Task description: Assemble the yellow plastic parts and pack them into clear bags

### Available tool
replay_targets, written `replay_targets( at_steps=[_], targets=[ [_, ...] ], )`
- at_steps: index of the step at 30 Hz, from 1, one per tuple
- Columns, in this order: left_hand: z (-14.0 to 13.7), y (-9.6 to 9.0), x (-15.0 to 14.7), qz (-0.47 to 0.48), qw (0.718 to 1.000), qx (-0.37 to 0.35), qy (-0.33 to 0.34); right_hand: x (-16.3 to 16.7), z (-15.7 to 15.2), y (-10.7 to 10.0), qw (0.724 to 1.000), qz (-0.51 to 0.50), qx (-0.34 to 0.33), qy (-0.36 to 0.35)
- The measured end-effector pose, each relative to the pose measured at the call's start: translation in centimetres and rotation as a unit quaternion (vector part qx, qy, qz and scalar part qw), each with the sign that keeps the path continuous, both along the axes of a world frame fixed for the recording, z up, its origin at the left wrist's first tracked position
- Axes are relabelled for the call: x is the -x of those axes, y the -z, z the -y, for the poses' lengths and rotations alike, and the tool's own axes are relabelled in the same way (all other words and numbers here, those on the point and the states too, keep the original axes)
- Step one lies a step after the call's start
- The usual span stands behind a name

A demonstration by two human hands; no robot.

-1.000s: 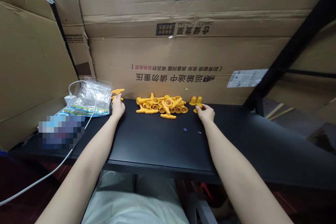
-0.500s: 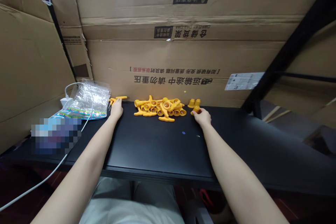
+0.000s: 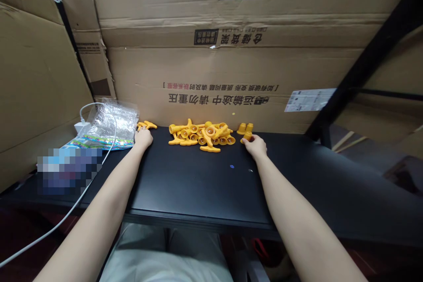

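My left hand (image 3: 143,138) is at the back left of the black shelf, its fingers curled in against a yellow T-shaped handle (image 3: 150,125); the handle's lower part is hidden by the fingers. Another yellow handle lies beside it. On the right, my right hand (image 3: 257,146) pinches a small yellow flanged cup (image 3: 246,136) between thumb and fingers, low at the shelf surface. Two similar yellow cups (image 3: 242,128) stand upside down just behind it. Between my hands lies a pile of yellow cups and T-shaped handles (image 3: 201,134), with one handle (image 3: 210,149) at its front.
A cardboard sheet (image 3: 198,66) rises behind the black shelf (image 3: 198,185). To the left are a clear plastic bag (image 3: 114,121), a white cable (image 3: 71,209) and a blurred-out item (image 3: 69,171). A blue spot (image 3: 231,166) shows on the surface. A dark post (image 3: 350,61) slants at the right.
My left hand has drawn slightly down and left, and the handle at its fingertips has tilted and shifted a little left. My right hand stays at the same cup.
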State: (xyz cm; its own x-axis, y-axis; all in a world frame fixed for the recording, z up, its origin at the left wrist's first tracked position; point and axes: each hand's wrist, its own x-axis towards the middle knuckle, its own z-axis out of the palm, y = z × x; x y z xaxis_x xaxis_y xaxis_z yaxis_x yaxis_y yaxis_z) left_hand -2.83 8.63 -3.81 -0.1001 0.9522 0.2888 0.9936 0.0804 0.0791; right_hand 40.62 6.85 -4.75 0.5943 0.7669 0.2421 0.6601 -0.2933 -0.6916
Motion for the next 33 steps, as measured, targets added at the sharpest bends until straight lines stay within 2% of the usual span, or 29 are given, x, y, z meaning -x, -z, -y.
replay_targets(
  at_steps=[9,14,21,28,33],
  targets=[
    [0.5,-1.6,-1.1,0.012,0.996,0.077,-0.037,-0.1,0.0,0.0,1.000,0.007,0.007,-0.007],
    [0.4,-1.9,-1.2,0.030,0.994,0.095,-0.036,0.0,0.1,-0.2,1.000,0.008,0.014,-0.008],
    [0.2,-2.2,-2.0,0.033,0.989,0.123,-0.069,-0.4,-0.3,0.3,1.000,-0.002,-0.007,-0.012],
    [0.4,-1.8,-2.3,0.038,0.994,0.093,-0.047,-0.7,-1.0,1.1,0.996,-0.050,-0.073,-0.032],
    [1.3,-1.7,-3.0,0.079,0.996,0.017,0.027,-0.9,-1.5,1.4,0.994,0.011,-0.051,-0.092]
  ],
)
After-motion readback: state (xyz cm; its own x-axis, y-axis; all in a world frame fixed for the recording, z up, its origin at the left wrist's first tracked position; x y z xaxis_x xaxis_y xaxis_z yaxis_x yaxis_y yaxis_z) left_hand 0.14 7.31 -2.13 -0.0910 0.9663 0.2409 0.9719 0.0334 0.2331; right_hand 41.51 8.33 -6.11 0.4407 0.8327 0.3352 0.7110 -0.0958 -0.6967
